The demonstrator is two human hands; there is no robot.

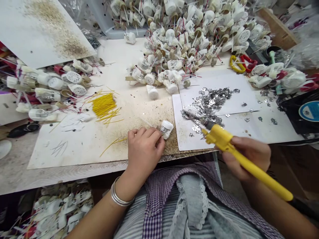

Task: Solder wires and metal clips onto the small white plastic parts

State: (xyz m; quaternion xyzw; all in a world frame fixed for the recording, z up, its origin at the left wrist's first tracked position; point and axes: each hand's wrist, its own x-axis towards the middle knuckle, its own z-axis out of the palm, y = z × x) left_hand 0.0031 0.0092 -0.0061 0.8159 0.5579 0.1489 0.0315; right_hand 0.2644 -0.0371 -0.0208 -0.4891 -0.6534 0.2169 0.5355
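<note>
My left hand [146, 146] is closed around a small white plastic housing [166, 129], which pokes out past the fingertips over the worktop. A few yellow wires [112, 143] run up to the side of this hand; whether it grips them is hidden. In my right hand [246, 156] is a yellow soldering iron [224, 142], its handle slanting down toward a dark cord. Its thin tip reaches the near left edge of a heap of small shiny metal pieces [211, 101] on white card. Left of centre lies a bundle of cut yellow wires [104, 105].
A large heap of white plastic assemblies [174, 49] with red wires fills the back. More assemblies [62, 83] lie at left. Yellow-handled and red-handled tools [238, 64] rest at back right, near a black box [301, 106]. Brown specks cover the board [159, 106].
</note>
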